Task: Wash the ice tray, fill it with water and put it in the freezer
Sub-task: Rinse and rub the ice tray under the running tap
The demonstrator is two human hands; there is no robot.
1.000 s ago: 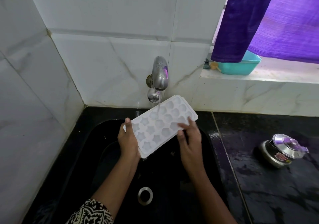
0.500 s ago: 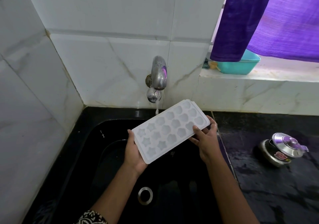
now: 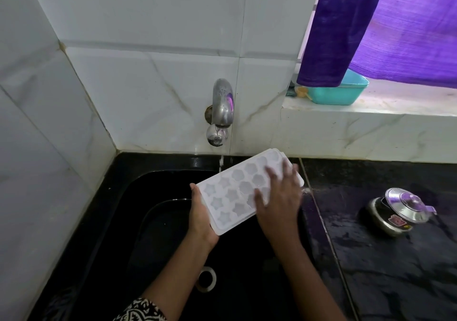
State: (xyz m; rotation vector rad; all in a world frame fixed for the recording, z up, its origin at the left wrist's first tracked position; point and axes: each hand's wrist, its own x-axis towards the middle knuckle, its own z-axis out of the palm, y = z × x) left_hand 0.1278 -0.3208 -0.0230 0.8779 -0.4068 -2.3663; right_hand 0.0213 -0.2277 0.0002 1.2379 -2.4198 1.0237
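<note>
R hand now flat, fingers spread, atop ice tray; was gripping end. L hand grips edge.

Left hand: grips the near end of the ice tray, thumb up along its edge; forearm enters from 7 o'clock. Right hand: fingers spread, palm down on the tray, motion-blurred; forearm enters from 5 o'clock.

light: dim, daylight through curtain upper right | blur: right hand | edges: wide-angle bend
</note>
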